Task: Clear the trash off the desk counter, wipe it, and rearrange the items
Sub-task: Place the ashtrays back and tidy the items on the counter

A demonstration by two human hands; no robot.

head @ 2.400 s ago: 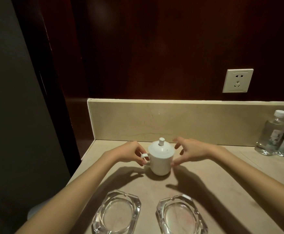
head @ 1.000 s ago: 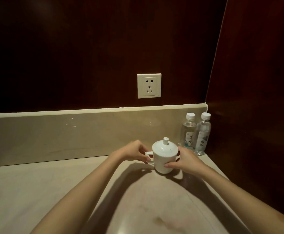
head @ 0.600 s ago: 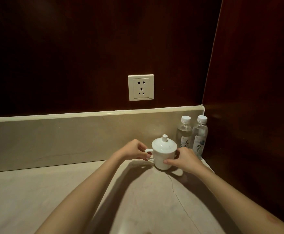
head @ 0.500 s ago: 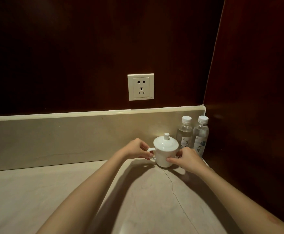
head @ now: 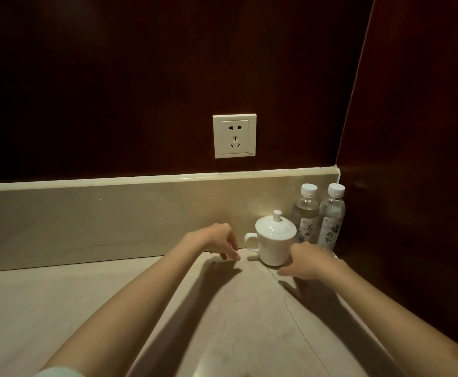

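- On the counter (head: 59, 308) I see broad bare stone to my left, bounded behind by the backsplash (head: 86, 221)
- My left hand (head: 217, 242) hangs just left of the cup's handle, fingers loosely curled and holding nothing
- I see the lidded cup (head: 274, 240) upright near the back right corner, handle pointing left, knob up
- My right hand (head: 308, 261) sits at the cup's lower right side, fingers relaxed; whether they touch it I cannot tell
- Two water bottles (head: 319, 216) stand just right of the cup against the dark side wall (head: 412, 186)
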